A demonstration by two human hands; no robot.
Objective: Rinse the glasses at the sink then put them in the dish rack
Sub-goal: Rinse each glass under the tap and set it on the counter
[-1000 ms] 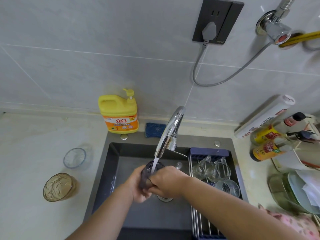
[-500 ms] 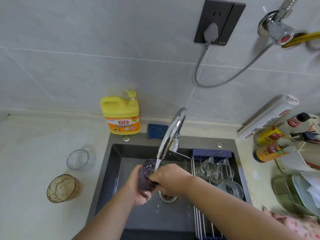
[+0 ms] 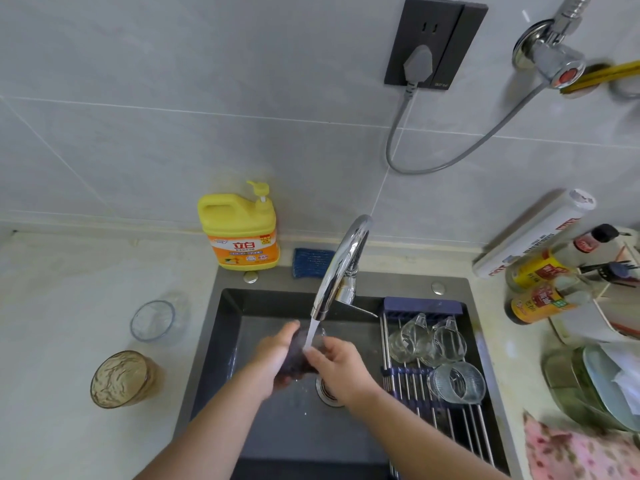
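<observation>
We've got bright, even light here, shadows soft and faint on the grey tiled wall. White glare streaks the curved chrome tap. Wide-angle bending at the edges; the chrome wall valve top right looks smeared.

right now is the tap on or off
On. A stream of water runs from the faucet spout onto the dark glass, which the left hand and right hand hold over the sink.
</observation>
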